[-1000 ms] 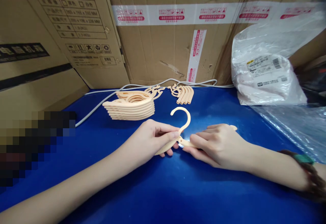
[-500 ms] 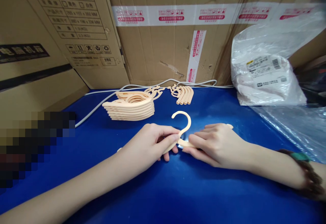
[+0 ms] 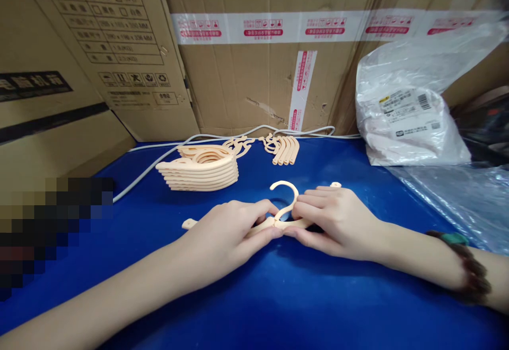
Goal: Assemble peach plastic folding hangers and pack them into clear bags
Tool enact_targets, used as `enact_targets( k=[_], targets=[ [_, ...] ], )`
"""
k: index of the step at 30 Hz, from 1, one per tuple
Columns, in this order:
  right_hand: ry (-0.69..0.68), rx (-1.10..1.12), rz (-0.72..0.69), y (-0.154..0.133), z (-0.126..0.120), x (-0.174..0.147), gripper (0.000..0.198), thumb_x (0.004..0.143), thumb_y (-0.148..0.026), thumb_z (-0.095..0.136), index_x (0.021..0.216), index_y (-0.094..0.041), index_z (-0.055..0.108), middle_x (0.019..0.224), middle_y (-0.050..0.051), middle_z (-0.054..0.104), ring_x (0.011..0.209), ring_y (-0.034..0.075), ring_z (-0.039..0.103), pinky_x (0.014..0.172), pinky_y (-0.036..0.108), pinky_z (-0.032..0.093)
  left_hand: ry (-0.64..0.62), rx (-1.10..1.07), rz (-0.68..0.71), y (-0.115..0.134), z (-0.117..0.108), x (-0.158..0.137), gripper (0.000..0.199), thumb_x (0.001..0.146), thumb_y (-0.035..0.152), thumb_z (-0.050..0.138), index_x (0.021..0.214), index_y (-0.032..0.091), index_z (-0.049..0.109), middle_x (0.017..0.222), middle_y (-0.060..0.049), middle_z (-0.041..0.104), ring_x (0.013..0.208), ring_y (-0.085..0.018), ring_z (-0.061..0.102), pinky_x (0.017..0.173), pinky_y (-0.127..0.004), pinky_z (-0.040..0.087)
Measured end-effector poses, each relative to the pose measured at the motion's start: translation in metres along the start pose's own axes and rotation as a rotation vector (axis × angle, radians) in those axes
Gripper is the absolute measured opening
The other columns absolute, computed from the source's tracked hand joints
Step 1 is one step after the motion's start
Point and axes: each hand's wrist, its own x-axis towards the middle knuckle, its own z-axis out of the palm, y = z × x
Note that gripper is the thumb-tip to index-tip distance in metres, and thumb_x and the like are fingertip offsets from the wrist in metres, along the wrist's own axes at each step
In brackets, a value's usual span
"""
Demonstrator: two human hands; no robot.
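Note:
A cream plastic clothes hanger [image 3: 295, 196] lies between my hands, its hook curving up and pointing away from me. My left hand [image 3: 234, 230] is closed on the left arm of the hanger, its thumb near the centre joint. On the right arm my right hand [image 3: 330, 222] grips close to the same joint. The thumbs almost meet below the hook. Both arm tips stick out past the hands; the middles of the arms are hidden under the fingers.
Beyond my left hand sits a stack of cream hanger parts [image 3: 199, 177]. Hooks [image 3: 238, 146] and several curved arms [image 3: 286, 151] lie behind. A grey cable [image 3: 149, 172] runs along the cardboard boxes [image 3: 238, 85]. At the right stands a white plastic bag [image 3: 413, 122] on the blue table [image 3: 278, 302].
Both hands have shifted on the hanger, and my left thumb now lies lower, by the joint. The hanger has turned, so its left tip shows more and the joint is visible.

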Motion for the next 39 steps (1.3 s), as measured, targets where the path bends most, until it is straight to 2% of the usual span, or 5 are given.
enact_targets(
  k=[9, 12, 17, 24, 39],
  targets=[
    [0.197, -0.138, 0.004, -0.001, -0.005, -0.001, 0.023, 0.096, -0.027, 0.046, 0.080, -0.017, 0.061, 0.089, 0.008, 0.064, 0.078, 0.018, 0.051, 0.069, 0.032, 0.035, 0.045, -0.027, -0.014, 0.001, 0.001, -0.001, 0.027, 0.097, 0.043, 0.043, 0.093, 0.022, 0.059, 0.066, 0.004, 0.056, 0.057, -0.013, 0.048, 0.054, -0.023, 0.027],
    [0.229, -0.165, -0.063, -0.003, -0.006, -0.001, 0.021, 0.095, -0.023, 0.047, 0.080, -0.017, 0.061, 0.084, 0.007, 0.065, 0.072, 0.017, 0.051, 0.065, 0.032, 0.035, 0.075, -0.020, -0.030, -0.001, 0.001, -0.001, 0.030, 0.097, 0.046, 0.042, 0.091, 0.022, 0.058, 0.064, 0.004, 0.055, 0.057, -0.013, 0.049, 0.054, -0.023, 0.027],
    [0.188, -0.090, -0.183, -0.004, -0.004, -0.001, 0.018, 0.094, -0.018, 0.048, 0.085, -0.014, 0.063, 0.068, 0.003, 0.065, 0.059, 0.014, 0.052, 0.057, 0.029, 0.037, 0.099, -0.026, -0.086, -0.003, 0.000, 0.000, 0.032, 0.097, 0.048, 0.040, 0.091, 0.021, 0.056, 0.067, 0.003, 0.057, 0.057, -0.013, 0.049, 0.054, -0.023, 0.028],
    [0.111, 0.049, -0.003, 0.001, 0.001, -0.004, 0.016, 0.095, -0.019, 0.048, 0.100, -0.014, 0.062, 0.082, 0.004, 0.071, 0.068, 0.014, 0.062, 0.064, 0.027, 0.043, 0.103, 0.057, -0.052, -0.001, 0.000, 0.000, 0.035, 0.098, 0.051, 0.039, 0.092, 0.022, 0.056, 0.069, 0.003, 0.060, 0.060, -0.014, 0.053, 0.054, -0.023, 0.028],
    [0.062, 0.055, 0.032, 0.003, 0.005, -0.003, 0.021, 0.096, -0.023, 0.047, 0.104, -0.012, 0.064, 0.087, 0.006, 0.071, 0.073, 0.017, 0.060, 0.067, 0.031, 0.043, 0.082, 0.350, 0.149, 0.001, 0.003, -0.001, 0.020, 0.099, 0.032, 0.043, 0.094, 0.018, 0.056, 0.083, -0.001, 0.069, 0.065, -0.017, 0.064, 0.053, -0.025, 0.036]
  ],
)
